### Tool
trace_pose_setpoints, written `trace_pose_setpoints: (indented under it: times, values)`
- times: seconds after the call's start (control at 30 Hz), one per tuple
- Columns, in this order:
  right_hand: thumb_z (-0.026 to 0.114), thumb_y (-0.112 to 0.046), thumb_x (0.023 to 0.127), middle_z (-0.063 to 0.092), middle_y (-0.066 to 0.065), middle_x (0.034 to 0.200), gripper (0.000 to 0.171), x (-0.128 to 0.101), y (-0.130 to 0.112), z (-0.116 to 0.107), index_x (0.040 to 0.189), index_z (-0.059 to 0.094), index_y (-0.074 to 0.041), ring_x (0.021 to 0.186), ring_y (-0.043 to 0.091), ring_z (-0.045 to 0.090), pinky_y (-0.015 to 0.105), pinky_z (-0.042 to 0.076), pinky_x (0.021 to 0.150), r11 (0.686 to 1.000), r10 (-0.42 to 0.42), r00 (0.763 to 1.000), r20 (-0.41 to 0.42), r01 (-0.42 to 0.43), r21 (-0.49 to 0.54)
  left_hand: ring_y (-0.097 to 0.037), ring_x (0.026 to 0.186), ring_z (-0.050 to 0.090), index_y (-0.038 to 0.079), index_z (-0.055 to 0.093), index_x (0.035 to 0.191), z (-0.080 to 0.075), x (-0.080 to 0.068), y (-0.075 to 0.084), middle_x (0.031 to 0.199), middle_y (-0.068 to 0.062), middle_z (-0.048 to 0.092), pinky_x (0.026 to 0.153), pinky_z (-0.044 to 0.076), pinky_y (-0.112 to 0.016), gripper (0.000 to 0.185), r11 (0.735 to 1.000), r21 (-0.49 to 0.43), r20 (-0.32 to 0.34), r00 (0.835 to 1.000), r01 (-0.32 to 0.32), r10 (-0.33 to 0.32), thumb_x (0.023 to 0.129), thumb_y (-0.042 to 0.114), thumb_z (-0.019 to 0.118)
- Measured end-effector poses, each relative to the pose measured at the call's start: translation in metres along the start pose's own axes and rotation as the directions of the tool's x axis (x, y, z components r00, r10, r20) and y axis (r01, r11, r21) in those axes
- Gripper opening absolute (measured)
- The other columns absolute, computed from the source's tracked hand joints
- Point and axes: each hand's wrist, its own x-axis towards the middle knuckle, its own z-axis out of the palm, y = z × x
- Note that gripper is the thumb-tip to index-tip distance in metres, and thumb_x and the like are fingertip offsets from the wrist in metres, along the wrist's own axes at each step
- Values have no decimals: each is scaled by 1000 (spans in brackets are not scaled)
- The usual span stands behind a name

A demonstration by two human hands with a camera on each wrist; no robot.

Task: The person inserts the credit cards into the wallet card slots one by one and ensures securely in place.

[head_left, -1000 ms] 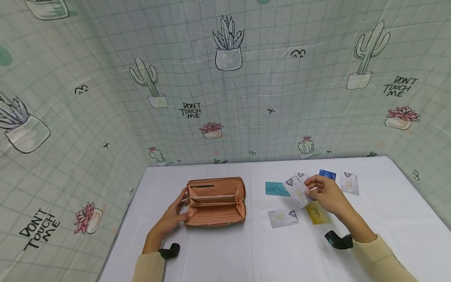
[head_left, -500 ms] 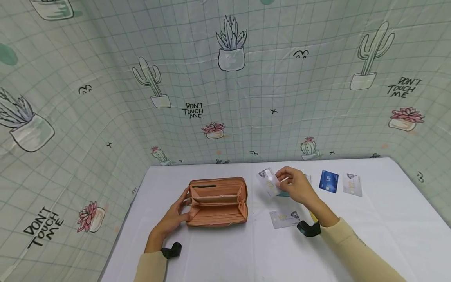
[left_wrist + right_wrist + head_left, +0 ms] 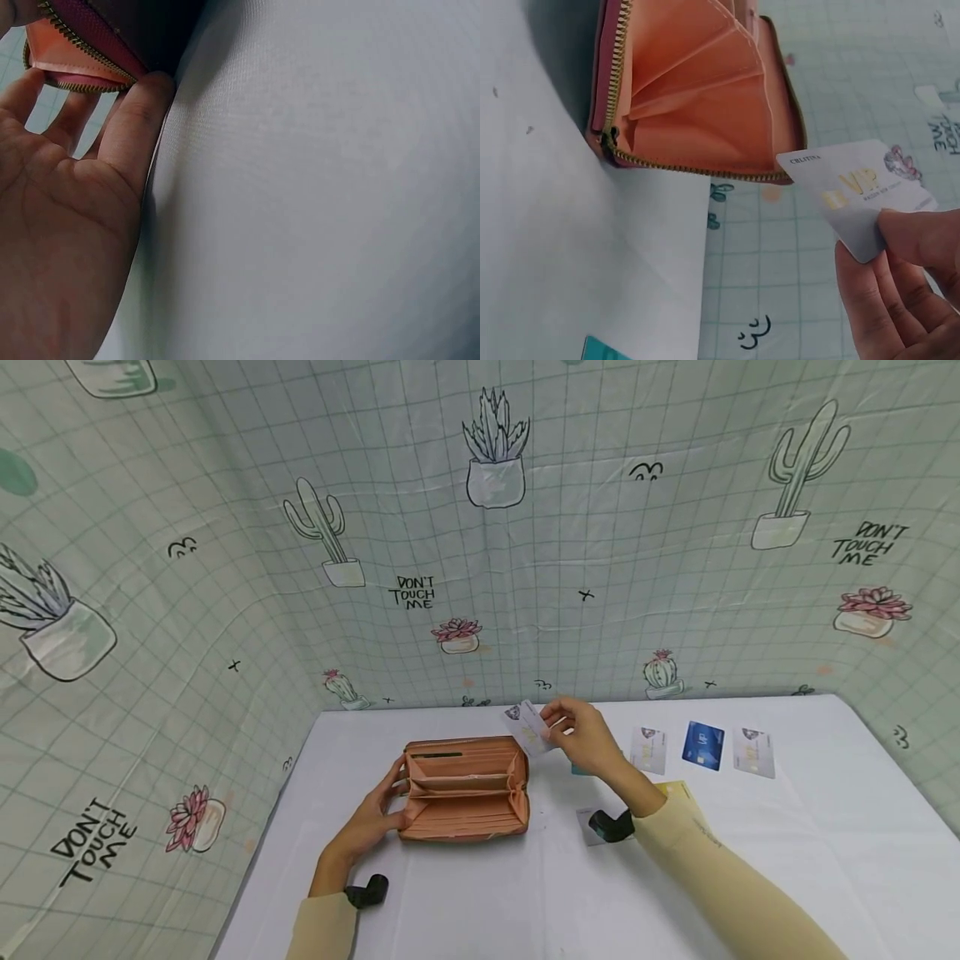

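Observation:
A salmon-coloured zip wallet (image 3: 465, 822) stands unzipped on the white table, its pleated compartments spread wide in the head view. My left hand (image 3: 365, 825) holds its left end, thumb at the near panel and fingers round the far side; brass zip teeth (image 3: 86, 87) touch the fingertips in the left wrist view. Between thumb and fingers my right hand (image 3: 583, 742) pinches a silver VIP card (image 3: 527, 728), raised just off the wallet's upper right corner. In the right wrist view this card (image 3: 847, 184) is tilted, its corner beside the wallet's zipped edge.
To the right lie a silver card (image 3: 648, 750), a blue card (image 3: 703, 745) and another silver card (image 3: 753, 752). A yellow card (image 3: 675, 789), a teal card (image 3: 580, 769) and a nearer silver card (image 3: 589, 828) are partly covered by the right arm. A cactus-print cloth (image 3: 525, 610) hangs behind.
My right hand has lifted the silver card away from the other cards and carried it left to the wallet's upper right corner. The left hand stays on the wallet.

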Motion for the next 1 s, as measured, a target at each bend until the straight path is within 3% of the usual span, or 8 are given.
trace_pose_setpoints:
  times: [0.3,0.6,0.8,1.0]
  values:
    - [71,13,92,71,19,102,18,14,-5,20,107,69,4,92,35,71,49,59,85,999,-51,999,-7,51,-13,-42,153,29,21,13,172,0,2,-2,167,-23,30,125,11,-64,110,1000,-1,-7,1000,-11,11,84,2,74]
    - [71,14,92,71,16,102,19,22,-5,29,107,70,2,95,33,71,48,60,87,992,-88,996,18,89,-90,-42,154,28,20,13,172,-1,3,-3,167,-23,30,125,11,-65,109,1000,-26,2,1000,-4,4,84,3,74]
    - [71,10,95,72,14,100,17,23,-7,30,108,70,0,95,31,71,43,61,81,986,-121,992,40,125,-112,-43,153,28,19,12,172,-1,2,-2,166,-24,30,125,8,-66,108,1000,-23,8,1000,-21,21,87,6,76]
    - [72,8,95,73,12,99,17,25,-9,33,109,71,-3,92,27,71,42,61,79,971,-162,984,67,172,-165,-44,153,28,19,10,173,-2,1,-4,166,-24,30,124,15,-66,107,999,-23,18,999,-34,34,91,9,78]
